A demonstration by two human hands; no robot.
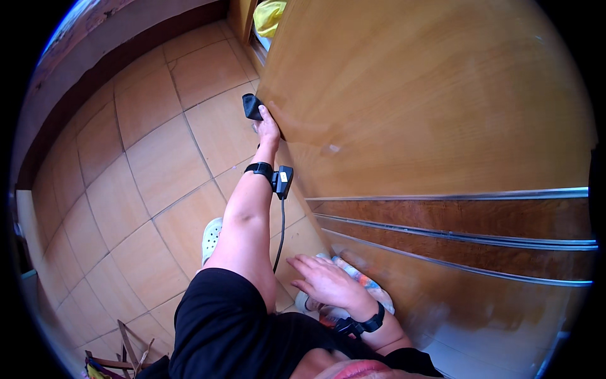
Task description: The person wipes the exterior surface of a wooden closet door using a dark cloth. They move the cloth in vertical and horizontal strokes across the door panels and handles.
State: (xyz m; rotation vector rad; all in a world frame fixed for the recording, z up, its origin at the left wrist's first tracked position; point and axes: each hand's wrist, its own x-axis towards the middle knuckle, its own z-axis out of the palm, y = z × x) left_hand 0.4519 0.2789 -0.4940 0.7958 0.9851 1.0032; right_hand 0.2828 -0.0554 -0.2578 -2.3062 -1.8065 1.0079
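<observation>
My left hand [267, 125] is stretched far forward at the edge of a glossy wooden cabinet door [402, 104]. A small dark cloth or pouch [252, 107] is held at its thumb; the fingers on the far side are partly hidden. My right hand [326, 279] is near my body, beside the lower part of the wooden panel, with its fingers apart and nothing in it. Both forearms wear black straps, and a black box with a cable [284, 182] is on the left one.
Yellow fabric [269, 18] shows in an opening past the door. Below my right hand lies a colourful patterned item [362, 277]. Tiled floor [165, 161] spreads to the left. A wooden-legged object [125, 348] stands at the lower left. Metal strips [450, 232] cross the wooden front.
</observation>
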